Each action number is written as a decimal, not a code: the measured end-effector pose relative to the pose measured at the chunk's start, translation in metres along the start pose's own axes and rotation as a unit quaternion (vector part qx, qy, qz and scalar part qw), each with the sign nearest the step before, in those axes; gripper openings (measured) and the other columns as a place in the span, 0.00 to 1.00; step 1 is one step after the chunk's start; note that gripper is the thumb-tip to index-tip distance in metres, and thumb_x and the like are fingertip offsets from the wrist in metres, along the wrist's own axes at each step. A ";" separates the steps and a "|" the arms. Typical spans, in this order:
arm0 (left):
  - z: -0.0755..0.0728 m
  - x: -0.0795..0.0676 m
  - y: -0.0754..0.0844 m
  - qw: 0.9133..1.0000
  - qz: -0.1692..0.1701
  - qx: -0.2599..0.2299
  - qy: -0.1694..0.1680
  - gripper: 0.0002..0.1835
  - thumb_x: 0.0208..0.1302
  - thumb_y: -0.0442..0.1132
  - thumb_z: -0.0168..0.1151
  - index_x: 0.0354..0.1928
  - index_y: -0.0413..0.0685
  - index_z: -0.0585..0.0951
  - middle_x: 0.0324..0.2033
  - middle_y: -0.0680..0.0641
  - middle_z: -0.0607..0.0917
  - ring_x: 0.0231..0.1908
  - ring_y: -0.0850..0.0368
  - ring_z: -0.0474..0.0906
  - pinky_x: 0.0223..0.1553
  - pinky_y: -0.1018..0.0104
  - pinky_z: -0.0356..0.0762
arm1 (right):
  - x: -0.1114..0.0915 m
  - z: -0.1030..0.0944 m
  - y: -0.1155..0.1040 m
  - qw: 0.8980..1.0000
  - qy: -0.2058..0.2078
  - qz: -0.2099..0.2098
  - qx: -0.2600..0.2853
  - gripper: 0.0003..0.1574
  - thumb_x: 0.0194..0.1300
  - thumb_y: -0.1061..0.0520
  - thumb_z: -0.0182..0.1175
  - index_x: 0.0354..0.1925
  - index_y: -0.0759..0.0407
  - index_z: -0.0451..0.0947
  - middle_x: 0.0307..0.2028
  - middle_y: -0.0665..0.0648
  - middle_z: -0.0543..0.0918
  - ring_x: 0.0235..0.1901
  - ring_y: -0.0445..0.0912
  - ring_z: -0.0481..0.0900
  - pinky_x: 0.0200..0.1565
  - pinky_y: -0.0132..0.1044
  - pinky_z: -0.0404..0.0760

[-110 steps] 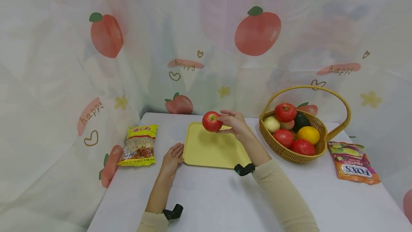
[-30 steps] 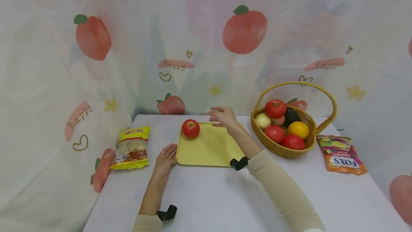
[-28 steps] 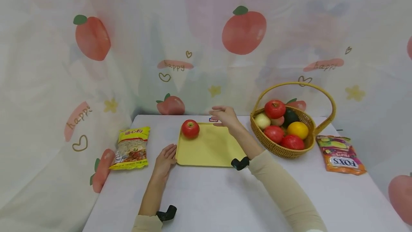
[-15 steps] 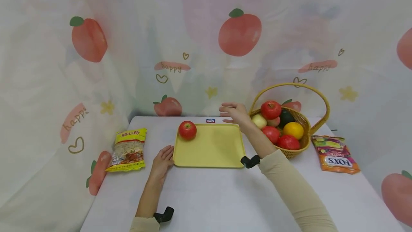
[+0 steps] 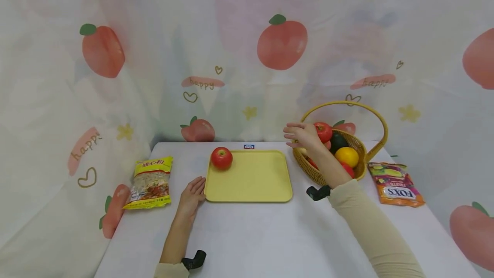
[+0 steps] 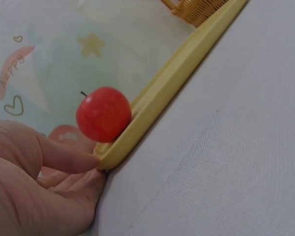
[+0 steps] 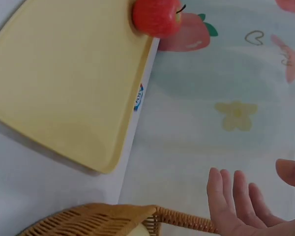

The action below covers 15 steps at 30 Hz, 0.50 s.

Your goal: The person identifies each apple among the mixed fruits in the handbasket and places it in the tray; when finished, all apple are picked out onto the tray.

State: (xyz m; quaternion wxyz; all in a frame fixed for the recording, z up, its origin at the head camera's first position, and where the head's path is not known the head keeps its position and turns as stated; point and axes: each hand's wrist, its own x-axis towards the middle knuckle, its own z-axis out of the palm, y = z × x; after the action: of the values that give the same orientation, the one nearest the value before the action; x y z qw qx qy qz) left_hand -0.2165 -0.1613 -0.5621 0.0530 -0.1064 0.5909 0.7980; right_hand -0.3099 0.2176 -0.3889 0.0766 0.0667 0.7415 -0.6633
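A yellow tray (image 5: 248, 179) lies on the white-covered table, with a red apple (image 5: 221, 158) in its far left corner. My left hand (image 5: 191, 194) is at the tray's left edge; in the left wrist view the thumb and fingers (image 6: 71, 160) meet at the rim and pinch it. Over the left side of the wicker basket (image 5: 364, 171) hovers my right hand (image 5: 305, 137), fingers spread and holding nothing. The basket holds another red apple (image 5: 322, 131), an orange fruit (image 5: 347, 157), a dark green fruit (image 5: 338, 141) and more, partly hidden by my right hand and forearm.
The basket's tall handle (image 5: 347, 103) arches above the fruit. To the left lies a yellow food packet (image 5: 150, 182); right of the basket is a FOX'S fruit packet (image 5: 396, 185). A small blue-and-red label (image 5: 248, 146) sits behind the tray. A printed curtain (image 5: 239, 33) hangs behind.
Earlier my right hand held the apple above the tray; the apple now rests in the tray's far left corner. Empty, that hand has moved right to the basket. The left hand stayed at the tray.
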 end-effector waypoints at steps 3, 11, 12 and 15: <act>-0.002 0.000 0.000 1.000 -0.001 0.003 0.000 0.40 0.62 0.10 0.45 0.79 0.33 0.59 0.77 0.32 0.63 0.78 0.39 0.58 0.77 0.49 0.58 | -0.001 -0.014 0.000 1.000 0.011 0.001 -0.007 0.34 0.77 0.55 0.59 0.75 0.65 0.66 0.72 0.67 0.72 0.69 0.60 0.73 0.67 0.52 0.77; -0.003 0.000 -0.001 1.000 0.005 0.007 -0.002 0.40 0.62 0.10 0.45 0.78 0.32 0.58 0.76 0.31 0.63 0.77 0.39 0.58 0.77 0.49 0.58 | -0.002 -0.048 0.001 0.998 0.067 0.008 -0.003 0.39 0.78 0.50 0.57 0.79 0.62 0.60 0.73 0.66 0.69 0.47 0.39 0.83 0.63 0.45 0.81; -0.003 0.000 -0.001 1.000 0.006 0.008 -0.003 0.40 0.62 0.10 0.46 0.78 0.32 0.59 0.76 0.31 0.64 0.77 0.39 0.58 0.77 0.49 0.58 | -0.002 -0.052 0.001 0.997 0.074 0.008 0.007 0.40 0.77 0.51 0.57 0.79 0.62 0.59 0.73 0.66 0.69 0.45 0.38 0.83 0.62 0.45 0.81; -0.001 0.000 -0.001 1.000 0.008 0.007 -0.005 0.40 0.63 0.11 0.46 0.78 0.32 0.59 0.76 0.31 0.63 0.77 0.39 0.58 0.76 0.50 0.59 | -0.002 -0.064 0.001 0.996 0.093 0.008 0.013 0.42 0.76 0.51 0.58 0.80 0.62 0.57 0.73 0.65 0.68 0.45 0.38 0.83 0.61 0.43 0.82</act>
State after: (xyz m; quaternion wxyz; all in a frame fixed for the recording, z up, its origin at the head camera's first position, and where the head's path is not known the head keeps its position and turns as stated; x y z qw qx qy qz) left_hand -0.2165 -0.1624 -0.5636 0.0508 -0.0974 0.5969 0.7948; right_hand -0.3094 0.2809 -0.3827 0.0116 0.1353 0.7364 -0.6628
